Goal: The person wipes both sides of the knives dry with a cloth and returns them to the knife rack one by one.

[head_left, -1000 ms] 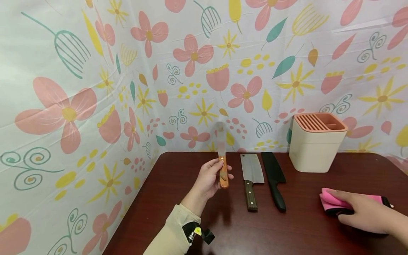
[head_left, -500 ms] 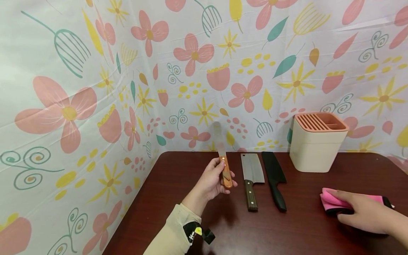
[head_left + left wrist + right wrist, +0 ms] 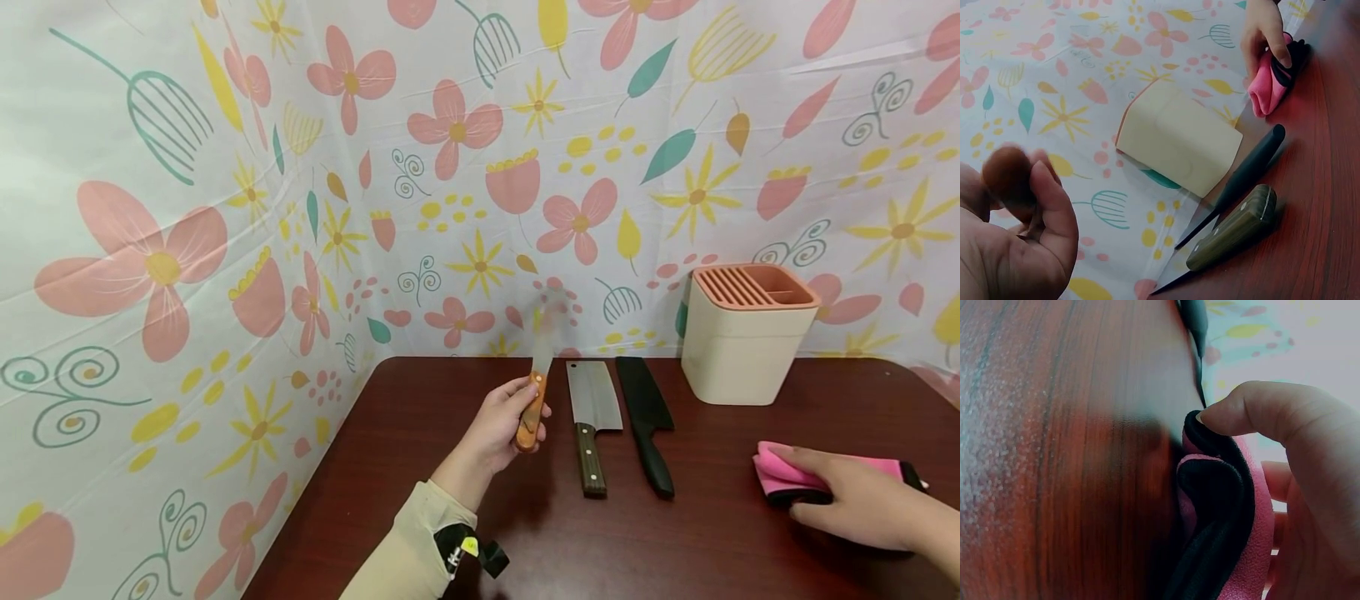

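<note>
Wooden-handled knife point(image 3: 537, 381), clasped in left grip point(image 3: 495, 427); pink-and-black cloth point(image 3: 782, 469), pinched in right grip point(image 3: 862, 498); best handled blade-outward.

A cleaver point(image 3: 596, 396) with a riveted wooden handle lay on the dark reddish counter point(image 3: 637, 550), just beside a black knife point(image 3: 647, 400). Near the back edge stood a cream holder point(image 3: 738, 354) with a slotted orange-pink top. Behind hung a white floral sheet point(image 3: 450, 217).
</note>
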`<state>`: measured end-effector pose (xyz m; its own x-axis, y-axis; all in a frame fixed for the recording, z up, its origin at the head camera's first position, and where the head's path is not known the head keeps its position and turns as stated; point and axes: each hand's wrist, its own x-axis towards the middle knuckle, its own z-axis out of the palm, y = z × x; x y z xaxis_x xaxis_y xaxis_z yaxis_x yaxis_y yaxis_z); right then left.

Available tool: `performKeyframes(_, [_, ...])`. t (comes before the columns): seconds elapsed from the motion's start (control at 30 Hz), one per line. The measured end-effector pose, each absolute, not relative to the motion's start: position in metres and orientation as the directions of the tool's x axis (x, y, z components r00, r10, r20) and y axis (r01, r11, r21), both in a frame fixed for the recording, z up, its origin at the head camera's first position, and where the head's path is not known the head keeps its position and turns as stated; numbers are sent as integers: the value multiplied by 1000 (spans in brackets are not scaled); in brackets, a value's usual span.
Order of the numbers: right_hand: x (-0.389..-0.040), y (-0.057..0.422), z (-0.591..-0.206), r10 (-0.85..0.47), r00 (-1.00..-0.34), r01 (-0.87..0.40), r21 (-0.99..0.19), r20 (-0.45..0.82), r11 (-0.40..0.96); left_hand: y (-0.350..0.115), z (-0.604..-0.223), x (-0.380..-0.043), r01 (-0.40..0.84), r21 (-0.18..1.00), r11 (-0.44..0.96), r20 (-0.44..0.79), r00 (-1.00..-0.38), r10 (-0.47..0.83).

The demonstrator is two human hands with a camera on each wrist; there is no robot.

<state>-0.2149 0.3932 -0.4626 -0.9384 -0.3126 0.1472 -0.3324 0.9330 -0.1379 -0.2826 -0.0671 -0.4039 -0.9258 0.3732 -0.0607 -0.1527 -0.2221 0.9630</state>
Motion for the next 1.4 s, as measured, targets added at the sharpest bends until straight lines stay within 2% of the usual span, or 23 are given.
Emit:
performKeyframes(0.43, [-214, 393, -464, -317, -934, -340, -132, 164, 931, -66, -402, -277, -74, 995, -72, -47, -948, 316])
performKeyframes(0.77, [-217, 397, -449, -298, -945, -319, -189, 132, 929, -69, -403, -280, 122, 988, 96, 104, -980, 169])
performKeyframes(0.97, [-220, 400, -441, -306, -930, -344, -187, 203, 920, -73, -402, -283, 225, 956, 188, 203, -970, 130])
performKeyframes(1.4, [-227, 402, -427, -321, -878, -392, -146, 357, 908, -78, -398, -282, 262, 954, 143, 257, -965, 53])
